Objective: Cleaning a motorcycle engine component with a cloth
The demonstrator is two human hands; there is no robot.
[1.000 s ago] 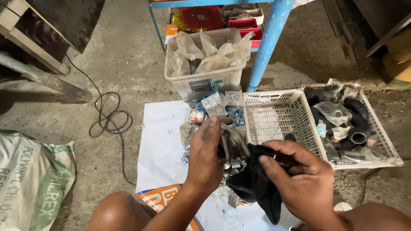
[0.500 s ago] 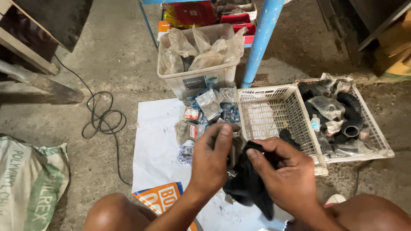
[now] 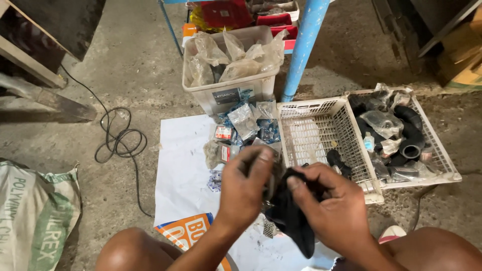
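Spreading over the concrete floor [image 3: 125, 60], a white paper sheet [image 3: 181, 175] lies under a heap of small bagged parts [image 3: 246, 128], with a clear plastic bin [image 3: 228, 90] of crumpled bags behind it and a white mesh basket [image 3: 321, 130] to the right; a second basket [image 3: 432, 145] beyond that carries black rubber hoses [image 3: 409, 133]. A woven sack [image 3: 30, 216] sits at far left and a black cable [image 3: 118, 140] coils near it. Both hands meet over the sheet's lower edge, just in front of the nearer basket. The black rubber piece [image 3: 291, 218] hangs between them, its long axis running roughly up and down, the lower end pointing toward the knees. The right hand [image 3: 334, 211] is nearer to it, its fingers [image 3: 301, 178] pinched onto the upper edge. The left hand [image 3: 243, 193] curls its fingers [image 3: 261, 158] in from the left; they seem to grip the same top end, or something small beside it, though that spot is too dark to be sure
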